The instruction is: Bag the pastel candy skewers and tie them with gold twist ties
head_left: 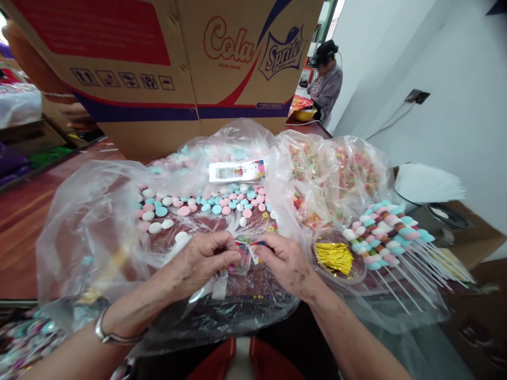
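- Together, the left hand and right hand are pinching a small printed wrapper.
- It is sitting between their fingertips, at the left hand's three o'clock and the right's nine.
- Loose pastel candies are spreading beyond at twelve.
- Just beside the right hand, gold ties are lying at three.
- Skewered candies are resting farther out, between two and three.

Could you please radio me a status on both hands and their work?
Left hand, right hand: both pinching small printed packet. Loose candies just beyond. Plastic sheeting underneath, might snag.
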Demonstrator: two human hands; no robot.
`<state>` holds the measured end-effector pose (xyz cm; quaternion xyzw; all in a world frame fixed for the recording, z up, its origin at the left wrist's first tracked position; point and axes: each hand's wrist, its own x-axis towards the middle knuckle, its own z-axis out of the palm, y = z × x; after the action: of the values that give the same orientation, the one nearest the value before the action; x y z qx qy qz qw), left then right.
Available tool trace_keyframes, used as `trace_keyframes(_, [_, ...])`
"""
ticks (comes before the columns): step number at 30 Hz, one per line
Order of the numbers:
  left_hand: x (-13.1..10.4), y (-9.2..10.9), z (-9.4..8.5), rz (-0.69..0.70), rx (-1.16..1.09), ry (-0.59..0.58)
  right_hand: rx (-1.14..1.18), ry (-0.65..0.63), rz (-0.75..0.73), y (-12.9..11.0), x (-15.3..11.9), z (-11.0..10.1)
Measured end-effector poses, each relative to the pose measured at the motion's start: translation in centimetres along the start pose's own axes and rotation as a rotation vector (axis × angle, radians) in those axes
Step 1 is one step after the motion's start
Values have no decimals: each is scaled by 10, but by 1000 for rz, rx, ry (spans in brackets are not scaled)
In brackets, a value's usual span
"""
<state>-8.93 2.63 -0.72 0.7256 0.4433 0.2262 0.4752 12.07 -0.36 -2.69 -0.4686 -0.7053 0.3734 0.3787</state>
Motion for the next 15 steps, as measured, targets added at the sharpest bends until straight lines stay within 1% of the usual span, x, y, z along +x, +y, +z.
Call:
trace_keyframes(3, [-1,-3,1,55,94,-8,-98,89,-70,2,-3,3])
trace_keyframes(8, [0,-8,1,131,124,-57,-265,246,-205,5,-4,3])
trace_keyframes(10, [1,-13,2,150,116,-84,-358,265,-260,4,-5,1])
trace_keyframes(12, [3,-18,3,172,136,-94,-442,247,-304,3,-6,-2])
trace_keyframes(15, [7,-22,6,191,143,-51,-481,248,-339,0,-13,-13])
